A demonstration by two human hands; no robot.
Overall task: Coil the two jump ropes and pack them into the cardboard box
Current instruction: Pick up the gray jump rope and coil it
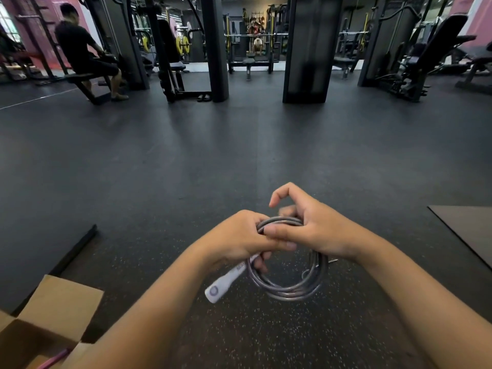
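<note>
Nearly coiled, grey plastic jump rope (288, 284) gripped by both hands (239, 241) (314, 227), open brown cardboard box (61, 310) awaits it.

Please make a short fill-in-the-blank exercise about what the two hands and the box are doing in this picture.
1. Both hands hold a grey jump rope wound into a ____.
2. The rope's white handle sticks out below the ____ hand.
3. The cardboard box on the floor has its flaps ____.
4. The right hand grips the ____ of the loops.

Missing words: coil; left; open; top
</note>
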